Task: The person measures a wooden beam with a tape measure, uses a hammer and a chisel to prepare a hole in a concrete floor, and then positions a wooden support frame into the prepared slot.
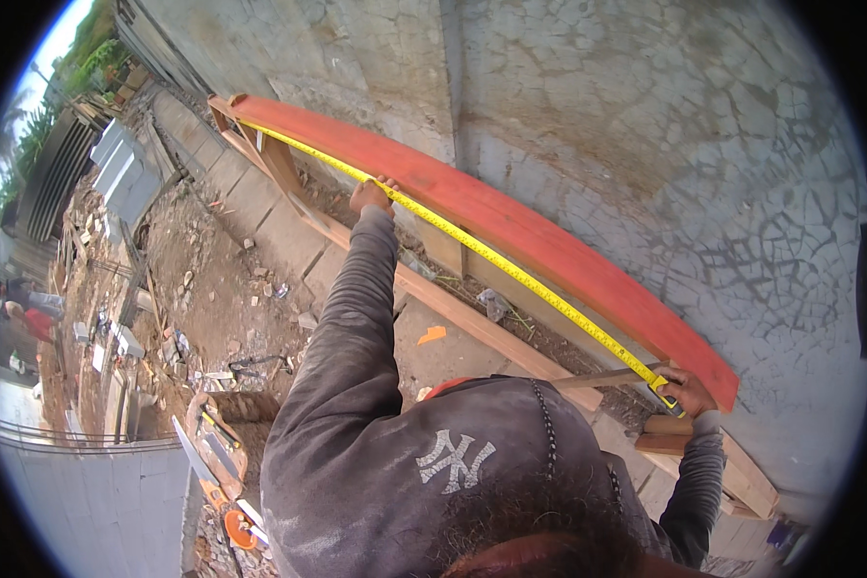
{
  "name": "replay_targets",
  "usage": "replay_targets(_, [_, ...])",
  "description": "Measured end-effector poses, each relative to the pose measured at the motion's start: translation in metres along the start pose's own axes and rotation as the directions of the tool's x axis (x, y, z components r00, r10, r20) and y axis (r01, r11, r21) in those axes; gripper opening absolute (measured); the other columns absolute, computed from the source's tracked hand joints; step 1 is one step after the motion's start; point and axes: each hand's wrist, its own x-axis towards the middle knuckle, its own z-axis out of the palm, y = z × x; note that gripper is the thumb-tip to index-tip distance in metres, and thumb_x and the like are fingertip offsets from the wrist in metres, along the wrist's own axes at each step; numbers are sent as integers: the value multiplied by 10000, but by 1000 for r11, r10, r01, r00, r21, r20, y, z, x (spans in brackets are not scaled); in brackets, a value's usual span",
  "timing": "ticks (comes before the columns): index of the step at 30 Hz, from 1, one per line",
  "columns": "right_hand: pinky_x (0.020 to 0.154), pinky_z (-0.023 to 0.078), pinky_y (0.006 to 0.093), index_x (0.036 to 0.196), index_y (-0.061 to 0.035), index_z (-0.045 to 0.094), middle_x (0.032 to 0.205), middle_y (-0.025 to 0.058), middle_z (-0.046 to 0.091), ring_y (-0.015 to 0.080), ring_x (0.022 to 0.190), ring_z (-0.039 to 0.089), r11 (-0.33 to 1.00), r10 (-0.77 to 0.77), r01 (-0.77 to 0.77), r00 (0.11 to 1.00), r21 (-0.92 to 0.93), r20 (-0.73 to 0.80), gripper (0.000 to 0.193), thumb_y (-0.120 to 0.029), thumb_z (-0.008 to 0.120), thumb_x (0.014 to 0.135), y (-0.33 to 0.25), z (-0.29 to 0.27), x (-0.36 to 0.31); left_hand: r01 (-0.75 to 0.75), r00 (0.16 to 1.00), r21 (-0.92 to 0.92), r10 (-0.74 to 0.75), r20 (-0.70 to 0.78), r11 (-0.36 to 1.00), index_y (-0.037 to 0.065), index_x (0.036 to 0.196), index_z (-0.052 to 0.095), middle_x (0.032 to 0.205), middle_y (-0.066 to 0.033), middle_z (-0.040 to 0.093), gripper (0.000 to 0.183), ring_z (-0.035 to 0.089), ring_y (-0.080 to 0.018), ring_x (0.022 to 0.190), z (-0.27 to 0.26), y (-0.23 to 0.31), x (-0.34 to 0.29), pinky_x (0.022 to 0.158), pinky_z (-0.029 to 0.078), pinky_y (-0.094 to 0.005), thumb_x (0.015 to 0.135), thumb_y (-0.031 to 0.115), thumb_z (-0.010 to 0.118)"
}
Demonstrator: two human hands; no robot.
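left hand: seen from behind at the far end of the sleeve; its fingers fold over the yellow tape measure, so the grip itself is hidden
right hand: closed round the tape's case, which it mostly covers; the fingertips cannot be made out
red board: its near right end passes behind the right hand
wooden frame: its middle stretch is hidden by the person's arm and shoulder
tools near left: partly cut off by the grey sleeve; kinds too small to tell
figures far left: tiny and warped at the rim, no detail readable
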Motion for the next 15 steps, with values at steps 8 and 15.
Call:
replay_targets(8, [904, 506, 312, 1246, -24, 694, 1085, 64, 715, 159, 991, 649, 1000, 4, -3, 998, 15, -58, 435, -107, 734, 821, 36, 14, 8, 91, 995, -179, -84, 48, 980, 6, 1180, 544, 871, -144, 636, 188, 639, -272, 689, -12, -32, 23, 588, 558, -447, 1004, 42, 489])
replay_targets(15, [851, 509, 290, 1184, 23, 689, 992, 63, 691, 149, 927, 650, 994, 32, -22, 995, 106, -92, 390, -35, 668, 799, 47, 24, 15, -34, 966, 149, 70, -248, 988, -24, 1299, 647, 1117, -202, 732, 355, 721, -272, 998, 2, -40, 32, 812, 555, -403, 985, 94, 532])
